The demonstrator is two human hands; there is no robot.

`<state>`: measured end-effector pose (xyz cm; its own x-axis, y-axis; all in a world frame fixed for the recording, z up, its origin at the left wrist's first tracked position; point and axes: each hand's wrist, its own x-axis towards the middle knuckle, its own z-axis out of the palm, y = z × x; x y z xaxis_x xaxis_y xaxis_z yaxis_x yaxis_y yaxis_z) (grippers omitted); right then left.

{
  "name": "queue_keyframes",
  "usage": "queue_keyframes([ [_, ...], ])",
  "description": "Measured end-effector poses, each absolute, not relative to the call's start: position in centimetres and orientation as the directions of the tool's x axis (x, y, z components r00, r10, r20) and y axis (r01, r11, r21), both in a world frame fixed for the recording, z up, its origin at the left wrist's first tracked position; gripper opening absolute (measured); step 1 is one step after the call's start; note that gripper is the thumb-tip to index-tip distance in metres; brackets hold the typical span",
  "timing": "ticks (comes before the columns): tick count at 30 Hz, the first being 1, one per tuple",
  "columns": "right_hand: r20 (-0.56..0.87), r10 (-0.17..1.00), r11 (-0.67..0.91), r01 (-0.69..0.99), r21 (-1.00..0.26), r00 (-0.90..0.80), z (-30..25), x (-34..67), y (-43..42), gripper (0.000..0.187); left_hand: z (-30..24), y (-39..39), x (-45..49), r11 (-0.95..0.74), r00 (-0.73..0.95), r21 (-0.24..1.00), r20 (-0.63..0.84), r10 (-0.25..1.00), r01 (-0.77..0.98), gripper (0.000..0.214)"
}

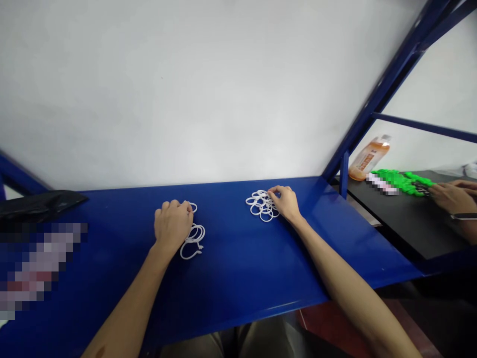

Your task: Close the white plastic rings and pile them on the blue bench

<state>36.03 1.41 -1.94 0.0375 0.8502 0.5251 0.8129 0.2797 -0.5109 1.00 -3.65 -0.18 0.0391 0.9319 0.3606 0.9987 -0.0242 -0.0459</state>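
Observation:
Several thin white plastic rings [195,233] lie on the blue tabletop just right of my left hand [173,221]; the nearest one is open, with two small flared ends. My left hand is palm down with its fingers curled, and a white ring [193,207] sticks out beside its thumb and forefinger. Further right, a flat cluster of overlapping white rings [266,217] rests near the wall. The thumb and fingers of my right hand [286,201] pinch at the right edge of this cluster, on a ring mostly hidden by the fingers.
A black plastic bag [48,205] lies at the far left of the blue table [223,278]. A blue metal frame [376,99] rises at the right. Beyond it, a black table [395,219] bears an orange-coloured bottle [369,158], bright green pieces [400,181] and another person's hands [452,199].

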Motion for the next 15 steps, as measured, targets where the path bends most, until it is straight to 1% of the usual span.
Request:
queue_keyframes([
  [6, 0.553, 0.832, 0.277, 0.824, -0.495, 0.053, -1.3, 36.3, 0.8, 0.020, -0.3, -3.8, 0.9, -0.104, 0.105, -0.026, 0.435, 0.894, 0.994, 0.023],
  [8, 0.588, 0.807, 0.293, 0.827, -0.480, 0.056, -0.7, 36.3, 0.4, 0.020, 0.2, -4.1, 1.5, -0.126, 0.109, 0.004, 0.469, 0.877, 0.992, 0.023],
  [10, 0.647, 0.761, 0.334, 0.828, -0.451, 0.046, 0.1, 35.9, -0.2, 0.019, 0.8, -4.5, 2.4, -0.163, 0.105, 0.070, 0.510, 0.854, 0.984, 0.020],
  [12, 0.699, 0.715, 0.395, 0.818, -0.418, 0.012, 0.8, 35.0, -1.2, 0.018, 1.3, -5.0, 3.6, -0.248, 0.112, 0.176, 0.553, 0.826, 0.953, 0.016],
  [13, 0.707, 0.707, 0.432, 0.805, -0.407, -0.022, 1.2, 34.4, -1.8, 0.017, 1.4, -5.2, 4.2, -0.328, 0.152, 0.231, 0.558, 0.816, 0.916, 0.013],
  [15, 0.679, 0.720, 0.530, 0.744, -0.407, -0.141, 1.6, 32.9, -3.2, 0.016, 1.4, -5.8, 5.5, -0.512, 0.293, 0.324, 0.534, 0.793, 0.795, 0.011],
])
